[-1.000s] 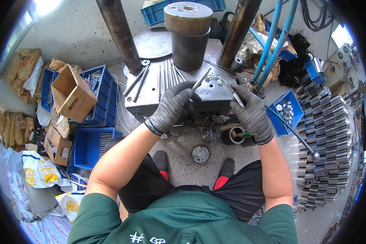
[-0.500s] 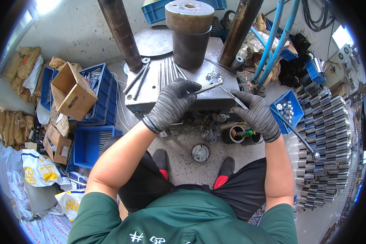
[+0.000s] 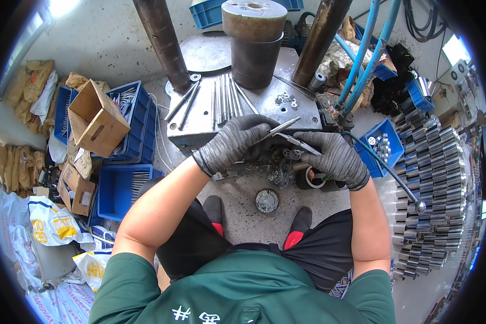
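Observation:
My gloved left hand [image 3: 236,139] is closed round a shiny metal rod [image 3: 286,126], whose end sticks out up and to the right. In my gloved right hand [image 3: 337,158] is a slim silver pen-like tool [image 3: 302,144], narrow end toward the left hand. That narrow end passes close below the rod; whether they touch I cannot tell. Both hands are at the front edge of a steel plate [image 3: 191,120]. On it several thin metal rods [image 3: 227,100] lie side by side, and small ring-shaped metal parts [image 3: 285,100] sit at the right.
A thick metal cylinder [image 3: 256,59] stands on the plate between two dark columns [image 3: 164,43]. At right are a blue bin [image 3: 386,162] of small parts, a ball-ended lever [image 3: 405,189] and stacked metal tubes [image 3: 432,200]. Blue crates [image 3: 113,202] stand at left; a round tin [image 3: 267,201] is on the floor.
Both hands have come down slightly and closer together, off the plate toward me. The rod and the slim tool now nearly cross. The lever on the right looks unmoved.

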Motion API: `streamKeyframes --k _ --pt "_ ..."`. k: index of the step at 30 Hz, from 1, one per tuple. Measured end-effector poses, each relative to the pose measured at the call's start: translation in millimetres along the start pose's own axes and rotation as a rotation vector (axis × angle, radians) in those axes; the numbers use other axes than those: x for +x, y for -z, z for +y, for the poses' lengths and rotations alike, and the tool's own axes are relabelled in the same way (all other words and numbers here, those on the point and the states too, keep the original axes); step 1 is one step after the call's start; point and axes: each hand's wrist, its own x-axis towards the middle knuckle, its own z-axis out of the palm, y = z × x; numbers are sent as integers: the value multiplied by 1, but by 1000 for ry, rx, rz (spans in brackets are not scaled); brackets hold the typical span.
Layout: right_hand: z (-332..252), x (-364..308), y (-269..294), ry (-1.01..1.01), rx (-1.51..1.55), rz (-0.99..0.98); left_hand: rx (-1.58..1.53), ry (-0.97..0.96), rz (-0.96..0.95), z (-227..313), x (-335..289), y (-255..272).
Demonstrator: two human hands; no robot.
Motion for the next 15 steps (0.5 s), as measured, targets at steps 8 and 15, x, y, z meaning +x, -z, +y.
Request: streamKeyframes --k 8,15 --pt "-8 0 -1 -25 -15 -38 -56 80 -25 -5 4 1" --pt "15 1 -6 53 70 -18 -552 155 -236 -10 8 8"
